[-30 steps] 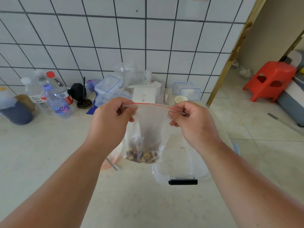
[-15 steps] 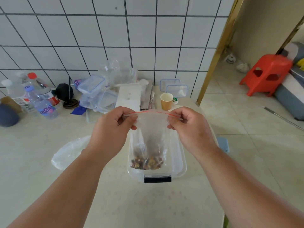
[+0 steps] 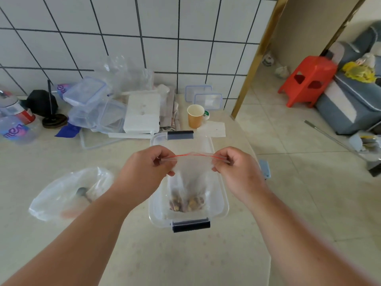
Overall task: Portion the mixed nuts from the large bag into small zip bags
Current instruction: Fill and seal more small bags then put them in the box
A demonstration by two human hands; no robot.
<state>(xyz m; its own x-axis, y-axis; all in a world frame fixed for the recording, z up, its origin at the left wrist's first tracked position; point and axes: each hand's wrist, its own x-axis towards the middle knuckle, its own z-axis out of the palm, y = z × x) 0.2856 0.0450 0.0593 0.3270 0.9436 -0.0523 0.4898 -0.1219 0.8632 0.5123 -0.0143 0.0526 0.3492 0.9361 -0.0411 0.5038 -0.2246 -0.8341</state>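
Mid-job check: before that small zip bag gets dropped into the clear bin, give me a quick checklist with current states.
1. Left hand pinches one end of the small zip bag top: ok.
2. Right hand pinches the other end: ok.
3. Red zip strip fully sealed along its length: cannot tell.
4. Nuts settled at the bag bottom, away from the strip: ok.
5. Bag positioned over the open clear bin: ok.
6. Large bag lies apart on the counter, left of the bin: ok.

A home: tiled wall (image 3: 185, 21), sofa (image 3: 354, 96) (grey), red plastic stool (image 3: 307, 79).
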